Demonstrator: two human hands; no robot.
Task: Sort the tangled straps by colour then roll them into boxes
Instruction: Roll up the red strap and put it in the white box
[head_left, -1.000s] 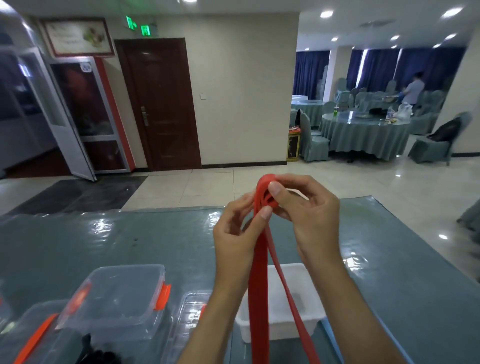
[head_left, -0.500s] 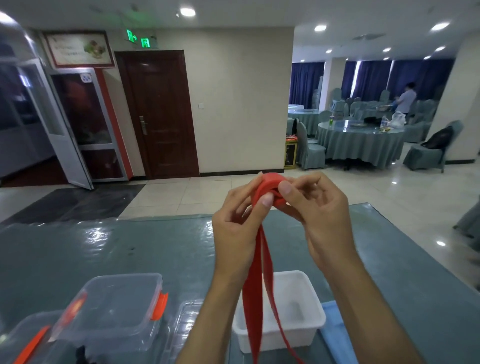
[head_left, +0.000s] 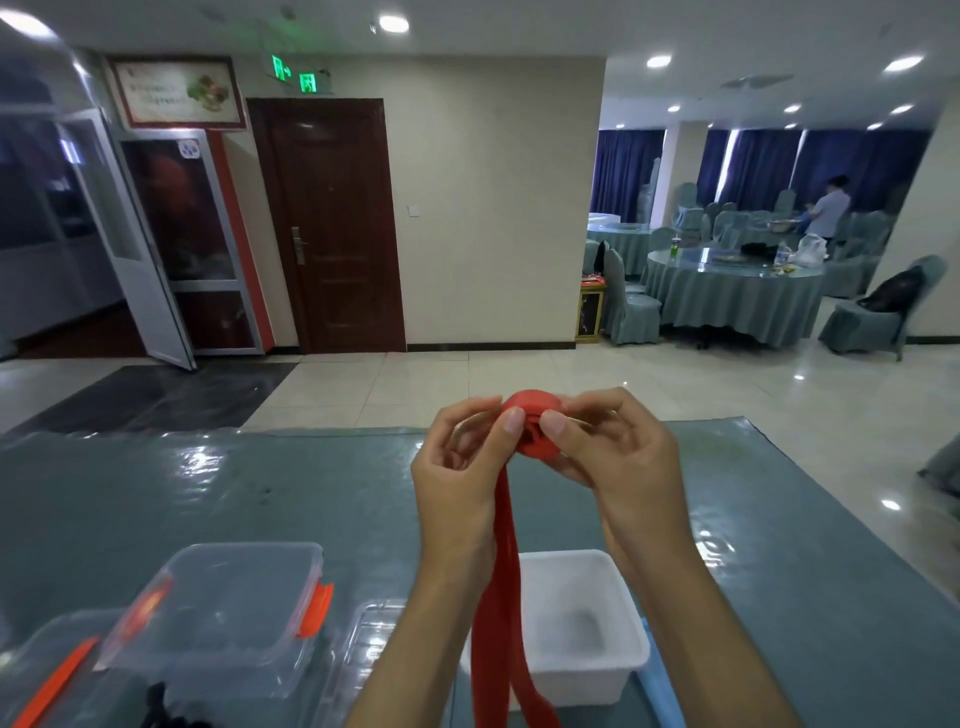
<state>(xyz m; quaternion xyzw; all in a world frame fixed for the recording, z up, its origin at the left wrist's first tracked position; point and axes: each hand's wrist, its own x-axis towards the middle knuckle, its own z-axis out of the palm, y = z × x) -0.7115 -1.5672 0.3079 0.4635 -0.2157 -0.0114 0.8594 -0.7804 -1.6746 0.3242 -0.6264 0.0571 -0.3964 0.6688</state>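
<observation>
Red strap (head_left: 501, 571) judged soft, springy, light; coil pinched between left hand (head_left: 462, 483) and right hand (head_left: 618, 457) thumbs and fingertips; best gripped at coil sides.

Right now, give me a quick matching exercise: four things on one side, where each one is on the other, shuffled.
Things:
1. red strap
2. white tub
3. clear box
4. brown door

Places:
A. far wall
B. table, left of the arms
C. table, under the hanging strap
D. pinched between left hand and right hand

Pairs: 1-D, 2-C, 3-B, 4-A
</observation>
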